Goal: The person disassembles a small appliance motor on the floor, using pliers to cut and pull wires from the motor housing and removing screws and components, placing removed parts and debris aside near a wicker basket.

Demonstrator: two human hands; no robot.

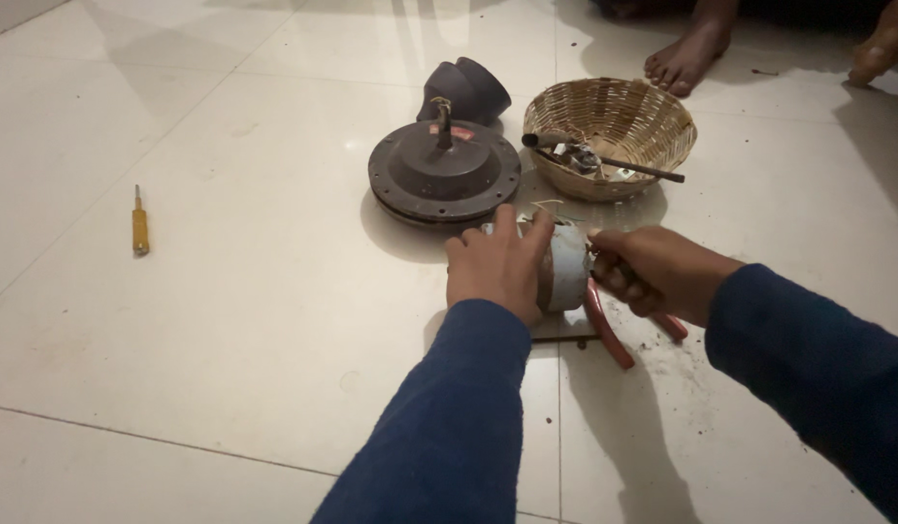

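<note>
- Gripping low centre of the frame: left hand [497, 267] wrapped over a grey cylindrical metal part with thin wires at its top [565, 264], fingers curled closed on it, pinning it to the white tiled floor [226, 320].
- Right hand [653, 272], just right of the cylinder, fisted round red-handled pliers [609, 335]; the tool's nose is hidden where it meets the part, the handles trail down to the floor.
- Step in hand, by my reading: working something loose at the cylinder's end. The next move likely calls for a firm hold from the left and a controlled pull or twist from the right.
- Beyond, centre: dark round metal motor housing with upright shaft [444, 175]; behind it a dark plastic cowl [465, 89].
- Upper right: woven wicker basket [612, 121] holding a long tool and small parts.
- Left: yellow-handled screwdriver [139, 228], well apart.
- Top right edge: another person's bare foot [686, 53].
</note>
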